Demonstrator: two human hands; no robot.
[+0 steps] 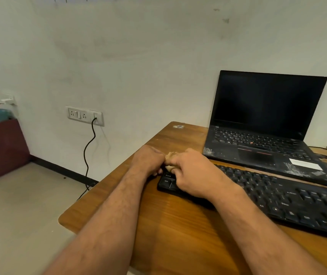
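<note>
A small beige rag (171, 156) is sitting bunched into a crumpled wad, with only its wrinkled top and a lower fold showing. It is being pinched between the left hand (148, 159) and the right hand (194, 175), over the left end of the black keyboard (277, 195). The keyboard is lying flat and slanted across the wooden worktop (178, 225), its Ctrl key (166, 181) showing just below the wad.
</note>
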